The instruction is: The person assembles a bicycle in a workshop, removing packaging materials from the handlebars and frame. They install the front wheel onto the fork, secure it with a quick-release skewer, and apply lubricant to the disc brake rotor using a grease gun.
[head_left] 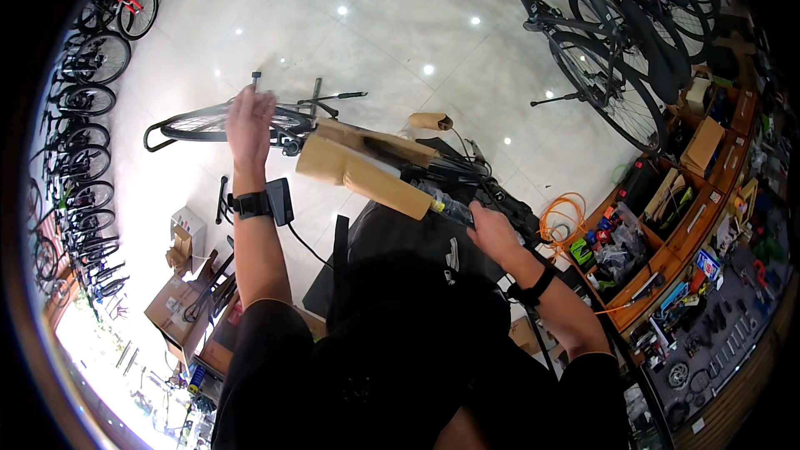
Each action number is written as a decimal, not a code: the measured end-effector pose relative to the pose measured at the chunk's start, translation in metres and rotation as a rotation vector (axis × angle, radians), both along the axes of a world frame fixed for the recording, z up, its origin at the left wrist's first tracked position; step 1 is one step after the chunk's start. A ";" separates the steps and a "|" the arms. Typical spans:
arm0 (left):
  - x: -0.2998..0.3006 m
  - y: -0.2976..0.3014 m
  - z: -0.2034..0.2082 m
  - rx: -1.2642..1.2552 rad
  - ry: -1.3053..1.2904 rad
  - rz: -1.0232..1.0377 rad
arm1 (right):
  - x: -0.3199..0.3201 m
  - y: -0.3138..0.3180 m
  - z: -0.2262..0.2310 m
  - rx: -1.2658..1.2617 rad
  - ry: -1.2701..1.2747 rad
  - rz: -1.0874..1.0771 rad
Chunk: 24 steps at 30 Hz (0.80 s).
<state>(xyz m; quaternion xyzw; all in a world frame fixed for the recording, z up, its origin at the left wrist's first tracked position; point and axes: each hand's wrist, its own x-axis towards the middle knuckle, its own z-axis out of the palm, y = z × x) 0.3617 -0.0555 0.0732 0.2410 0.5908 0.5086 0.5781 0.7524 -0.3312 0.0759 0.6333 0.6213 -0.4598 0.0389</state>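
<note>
A bicycle with its frame partly wrapped in brown cardboard [367,182] lies across in front of me. Its wheel [208,123] points to the left. My left hand [250,121] is over that wheel, its fingers smeared by motion, so whether it touches anything cannot be made out. Toward the right, a dark tube in clear plastic [451,209] sticks out of the cardboard. My right hand [497,236] is closed around the end of this tube. A pedal [256,77] shows just beyond the left hand.
Orange drawers with tools and parts [658,237] line the right, near a coiled orange hose [563,218]. More bicycles [600,58] stand at the far right, and a row of them [90,142] runs along the left. Cardboard boxes [173,307] sit at the lower left.
</note>
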 end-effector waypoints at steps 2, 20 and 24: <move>0.015 -0.020 0.006 -0.280 0.333 -0.436 | -0.001 -0.002 0.000 0.028 -0.019 0.069; -0.185 -0.083 0.023 -0.030 0.438 0.171 | 0.027 -0.007 -0.003 0.103 -0.154 -0.079; -0.170 -0.094 0.048 0.210 1.185 -0.111 | 0.018 -0.003 0.000 0.097 -0.155 -0.088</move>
